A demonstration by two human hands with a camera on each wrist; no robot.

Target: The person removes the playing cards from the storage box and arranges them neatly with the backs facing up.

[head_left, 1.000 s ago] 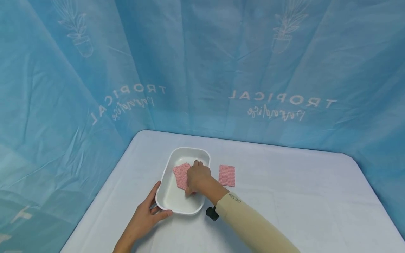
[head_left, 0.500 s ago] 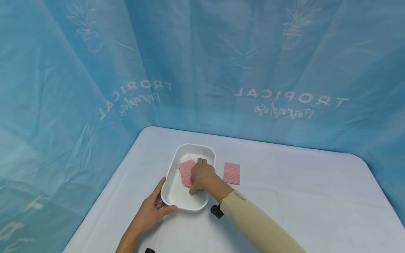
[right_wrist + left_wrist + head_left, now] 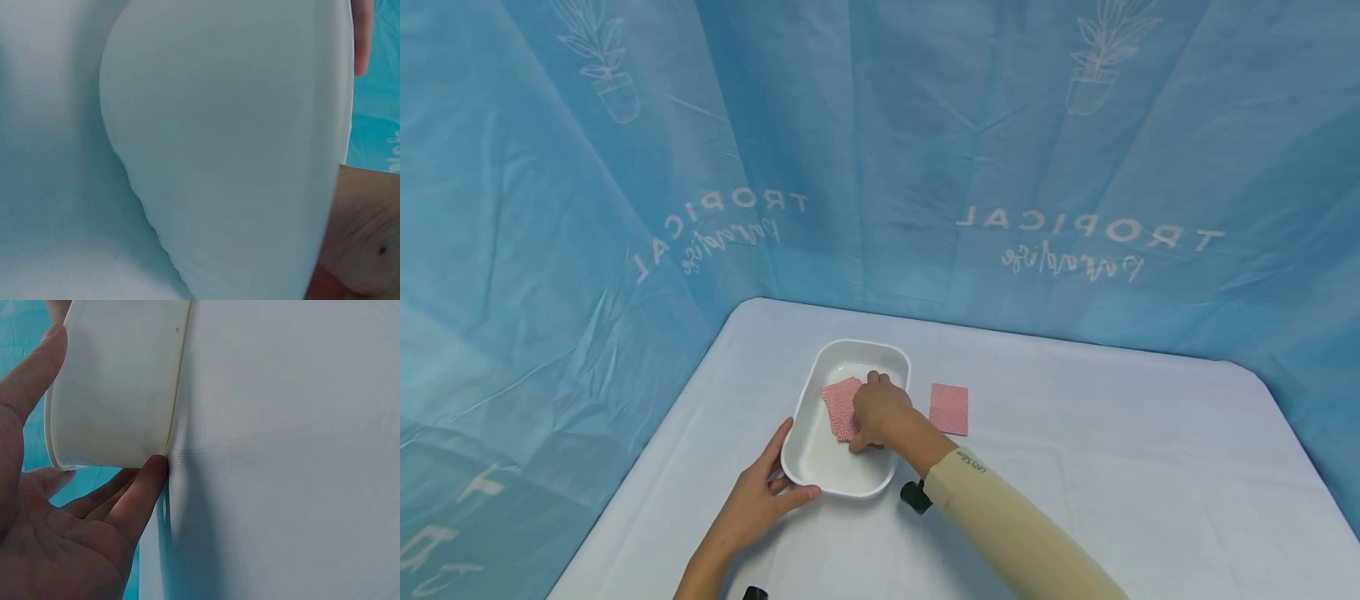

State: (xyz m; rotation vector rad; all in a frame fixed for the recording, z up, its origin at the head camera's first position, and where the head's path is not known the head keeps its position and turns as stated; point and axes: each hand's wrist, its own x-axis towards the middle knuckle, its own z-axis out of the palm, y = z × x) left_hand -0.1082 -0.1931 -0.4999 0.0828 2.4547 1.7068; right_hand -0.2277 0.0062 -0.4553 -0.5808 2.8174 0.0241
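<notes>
A white rectangular tub (image 3: 808,454) with rounded corners stands on the table. Its near left corner sits between the thumb and fingers of my left hand (image 3: 758,500); in the left wrist view the thumb lies at the rim and a fingertip at the base of the wall. Inside the tub lie overlapping red-patterned playing cards (image 3: 840,407). Over their right part, my right hand (image 3: 880,410) reaches in and grips cards between thumb at the near end and fingers at the far end. The palm hides most of that grip. In the right wrist view the tub's outer wall (image 3: 219,137) blocks the fingers.
Right of the tub, a neat stack of red-patterned playing cards (image 3: 949,409) lies on the white-covered table (image 3: 1075,467). A black wrist camera (image 3: 915,497) sits under the right forearm. Blue printed curtains (image 3: 910,167) enclose the table's back and left side.
The view has shifted slightly, moving the scene right in the frame. In the tub, the cards left of my right hand look more fanned out. My left hand stays at the tub's corner.
</notes>
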